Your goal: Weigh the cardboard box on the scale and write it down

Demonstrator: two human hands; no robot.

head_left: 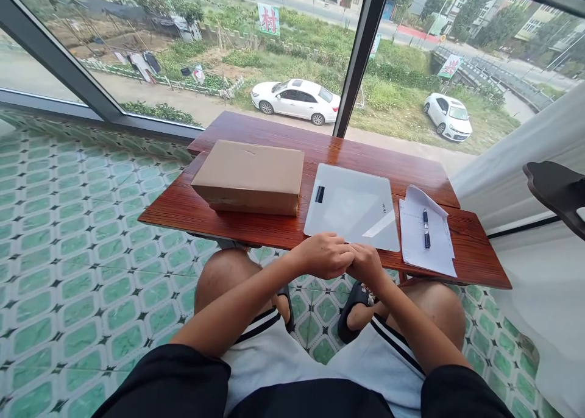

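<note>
My left hand (324, 256) and my right hand (365, 263) meet in front of the table's near edge. Their fingers are curled and pressed against each other, and nothing shows between them. Just beyond them lies a flat white glass-topped scale (350, 201) with a small dark display at its left. To its right, a black pen (426, 229) rests on sheets of white paper (417, 253), whose far corner curls up. A closed brown cardboard box (253, 168) stands left of the scale, apart from both hands.
The reddish-brown wooden table (173, 208) stands against large windows with a dark frame (361, 58). My knees are close to its near edge. A white curtain (525, 241) hangs at the right, near a dark curved object (555, 192). Green patterned tiles (91, 272) cover the floor.
</note>
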